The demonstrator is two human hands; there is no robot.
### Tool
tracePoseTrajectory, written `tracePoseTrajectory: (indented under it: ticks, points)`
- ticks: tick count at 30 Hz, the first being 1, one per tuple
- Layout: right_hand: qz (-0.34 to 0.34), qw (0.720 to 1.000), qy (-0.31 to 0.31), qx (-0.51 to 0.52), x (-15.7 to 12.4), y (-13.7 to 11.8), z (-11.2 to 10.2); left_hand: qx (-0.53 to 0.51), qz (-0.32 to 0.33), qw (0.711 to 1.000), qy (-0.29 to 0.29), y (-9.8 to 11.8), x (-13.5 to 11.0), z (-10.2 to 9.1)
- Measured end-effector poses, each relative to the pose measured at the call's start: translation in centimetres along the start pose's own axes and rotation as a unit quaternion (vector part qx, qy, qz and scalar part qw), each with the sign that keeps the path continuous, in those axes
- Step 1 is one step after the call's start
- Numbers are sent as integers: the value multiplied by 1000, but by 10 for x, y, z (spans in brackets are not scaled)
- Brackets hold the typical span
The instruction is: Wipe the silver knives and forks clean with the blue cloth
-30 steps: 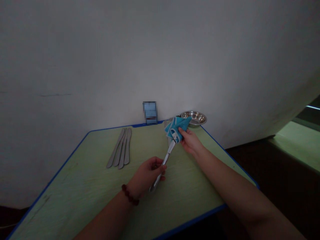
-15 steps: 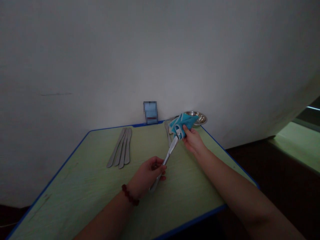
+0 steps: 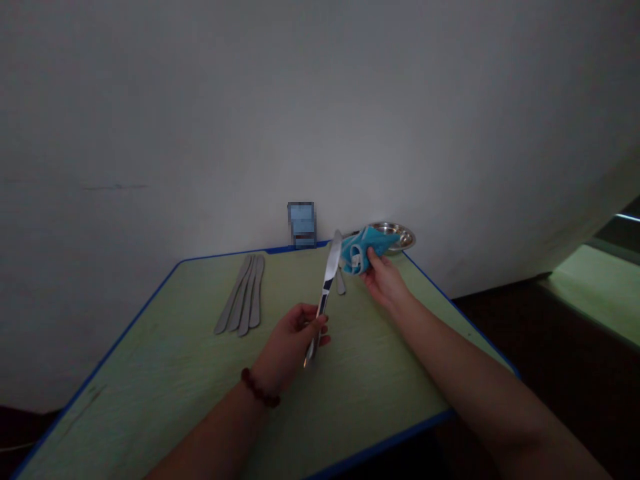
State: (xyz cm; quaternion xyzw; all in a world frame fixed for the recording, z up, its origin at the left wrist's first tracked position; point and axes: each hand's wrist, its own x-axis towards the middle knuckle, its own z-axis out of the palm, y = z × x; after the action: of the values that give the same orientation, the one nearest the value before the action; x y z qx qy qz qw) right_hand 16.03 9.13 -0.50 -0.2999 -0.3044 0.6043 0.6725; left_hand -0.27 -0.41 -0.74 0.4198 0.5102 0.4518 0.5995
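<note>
a wipe in hand, by the look of it

our left hand grasps a knife by its handle, thumb laid across the metal and fingers curled behind; our right hand pinches a blue cloth between thumb and fingers. the knife is tilted, blade pointing away from us, with the cloth just beside it; we cannot tell whether the two touch.

we judge the step to be wiping the knife, though its blade is bare at this moment. another stroke would call for a steady left grip, the cloth folded round the flat of the blade and our fingers kept off its edge.

the knife is smooth, shiny metal, its blade long and slim. the cloth looks soft, bunched into folds, with a paler border and a small white tag.

farther out, a cutlery handle lies partly hidden behind knife and cloth, near a glossy steel bowl. on our left, four dull grey knives lie loosely fanned on the pale green, blue-edged table.
</note>
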Motion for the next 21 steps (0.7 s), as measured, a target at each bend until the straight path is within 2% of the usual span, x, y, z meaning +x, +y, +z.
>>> tracePoseTrajectory:
  ticks: [7,15,21]
  points:
    - [65,993,-92,-31,-17,9,12,-44,-4,999,29,4,2,1]
    - [137,985,-100,-32,-29,18,18,-25,5,999,21,2,4,0]
    - [163,975,-142,-50,-36,21,21,-15,-4,1000,26,1,5,1]
